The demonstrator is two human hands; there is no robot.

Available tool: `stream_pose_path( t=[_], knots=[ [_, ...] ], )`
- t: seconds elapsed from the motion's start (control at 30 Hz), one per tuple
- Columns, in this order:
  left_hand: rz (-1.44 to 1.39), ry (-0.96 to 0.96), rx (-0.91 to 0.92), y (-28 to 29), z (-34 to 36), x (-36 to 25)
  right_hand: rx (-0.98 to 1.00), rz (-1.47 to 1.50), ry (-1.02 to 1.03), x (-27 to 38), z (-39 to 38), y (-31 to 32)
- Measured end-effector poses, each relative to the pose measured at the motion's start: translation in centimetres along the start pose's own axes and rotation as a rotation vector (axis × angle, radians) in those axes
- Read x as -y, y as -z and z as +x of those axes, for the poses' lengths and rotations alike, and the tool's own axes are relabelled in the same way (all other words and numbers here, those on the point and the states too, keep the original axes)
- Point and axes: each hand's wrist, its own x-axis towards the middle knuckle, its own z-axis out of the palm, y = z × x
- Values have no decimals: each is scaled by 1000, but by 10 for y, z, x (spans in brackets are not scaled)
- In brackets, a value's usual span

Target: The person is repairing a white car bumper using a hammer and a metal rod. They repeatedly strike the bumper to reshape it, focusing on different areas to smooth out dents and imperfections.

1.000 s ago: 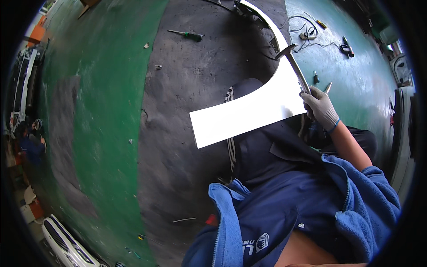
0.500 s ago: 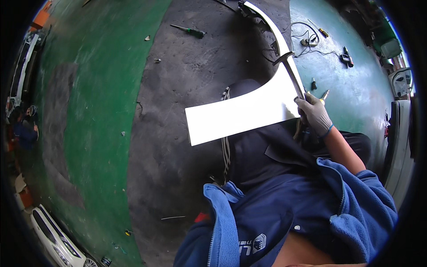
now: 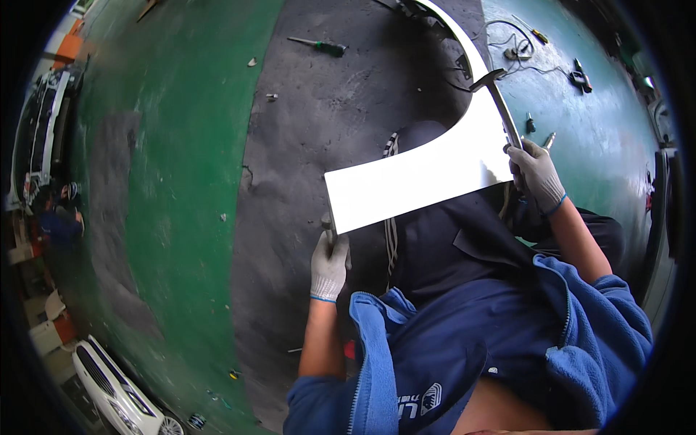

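A glossy white car fender (image 3: 420, 174) with a curved wheel arch lies across my lap and thighs, its arm reaching away to the upper edge. My right hand (image 3: 538, 172), in a pale knit glove, is closed round the handle of a hammer (image 3: 500, 105). The thin, wide hammer head lies over the fender's arch edge; I cannot tell if it touches. At the fender's lower left corner my left hand (image 3: 330, 267), gloved too, is raised with its fingers closed. A small grey piece shows above its fingers beside the panel edge, too unclear to name.
A green-handled screwdriver (image 3: 319, 46) lies on the dark mat (image 3: 290, 145). To the right on the floor are a power tool (image 3: 580, 77), a cable (image 3: 533, 47) and a short screwdriver (image 3: 531, 122). A white car (image 3: 116, 391) stands at the lower left; a person (image 3: 59, 214) is at the far left.
My left hand has come into view from below and reached the fender's lower left corner. My right hand still holds the hammer. The whole view has shifted slightly.
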Motion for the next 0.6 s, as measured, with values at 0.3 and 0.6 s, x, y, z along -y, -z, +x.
stream_pose_path(
  t=[0.3, 0.6],
  knots=[
    [809, -638, 18, 35, 74, 31, 35, 34, -87, 6, -43, 14],
    [-245, 308, 223, 14, 57, 96, -41, 96, -196, -17, -39, 24]
  ],
)
